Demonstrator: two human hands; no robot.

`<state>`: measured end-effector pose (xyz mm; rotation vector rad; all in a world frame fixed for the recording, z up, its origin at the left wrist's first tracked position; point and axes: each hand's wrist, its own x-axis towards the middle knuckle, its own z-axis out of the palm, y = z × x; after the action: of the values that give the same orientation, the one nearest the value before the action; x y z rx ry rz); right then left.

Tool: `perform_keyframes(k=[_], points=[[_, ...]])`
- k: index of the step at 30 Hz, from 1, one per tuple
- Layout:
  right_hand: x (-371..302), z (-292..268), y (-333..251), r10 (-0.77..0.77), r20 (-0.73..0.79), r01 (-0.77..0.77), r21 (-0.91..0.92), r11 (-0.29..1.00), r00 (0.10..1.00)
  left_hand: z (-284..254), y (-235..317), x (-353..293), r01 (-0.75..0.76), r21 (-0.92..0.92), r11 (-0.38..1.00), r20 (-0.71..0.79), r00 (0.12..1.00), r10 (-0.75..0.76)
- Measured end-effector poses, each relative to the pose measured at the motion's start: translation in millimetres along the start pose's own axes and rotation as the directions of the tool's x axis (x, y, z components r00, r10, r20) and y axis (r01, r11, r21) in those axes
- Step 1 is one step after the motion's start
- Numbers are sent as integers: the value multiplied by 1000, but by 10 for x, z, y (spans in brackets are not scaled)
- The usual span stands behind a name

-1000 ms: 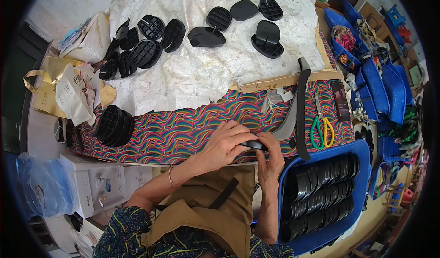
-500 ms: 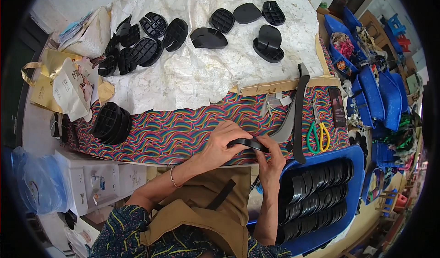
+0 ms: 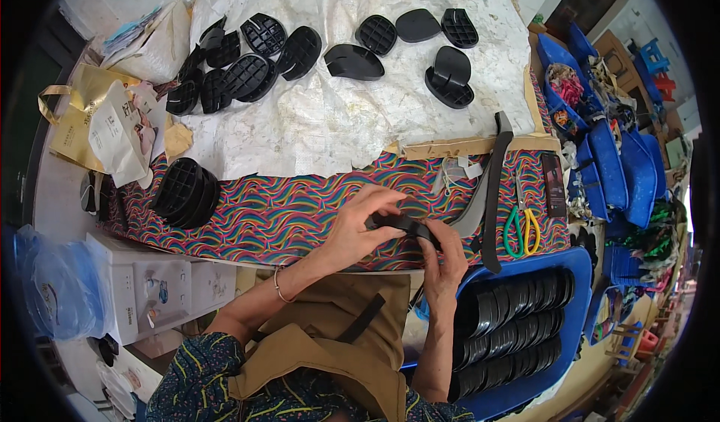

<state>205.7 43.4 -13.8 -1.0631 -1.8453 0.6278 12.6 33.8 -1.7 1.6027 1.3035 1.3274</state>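
A curved black plastic piece (image 3: 406,223), much like the shoe-heel shapes around it, is held edge-on above the near edge of the patterned cloth (image 3: 300,216). My left hand (image 3: 358,227) pinches its left end between thumb and fingers. At the other end my right hand (image 3: 445,251) grips it, fingers bent over the rim. Part of the piece is hidden behind the fingers. A short stack of black heel pieces with gridded insides (image 3: 187,193) stands on the cloth at left. Just right of my hands lies a long curved black strip (image 3: 493,212).
Scissors with green and yellow handles (image 3: 523,227) and a phone (image 3: 554,186) lie at right. A blue tub (image 3: 583,272) filled with rows of black pieces sits near my right arm. More heel pieces (image 3: 354,62) are scattered on the white sheet (image 3: 300,137). A gold paper bag (image 3: 79,122) stands left.
The held piece has turned slightly between my hands, and my left fingers have lifted and opened a little around its end. The view has shifted slightly.
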Motion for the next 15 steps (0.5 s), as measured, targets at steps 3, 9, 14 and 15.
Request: perform_keyframes(k=[3, 9, 14, 15], points=[[7, 14, 34, 90, -12, -89, 101, 991, 996, 28, -10, 1, -11, -29, 1000, -69, 998, 9], [31, 64, 75, 172, -36, -158, 241, 958, 985, 65, -14, 79, -154, 73, 985, -97, 982, 161], [31, 84, 113, 202, -49, -179, 293, 939, 978, 101, -63, 59, -81, 53, 995, -26, 996, 82], [33, 80, 106, 211, -45, -188, 301, 935, 976, 99, -49, 76, -83, 67, 994, -14, 996, 84]])
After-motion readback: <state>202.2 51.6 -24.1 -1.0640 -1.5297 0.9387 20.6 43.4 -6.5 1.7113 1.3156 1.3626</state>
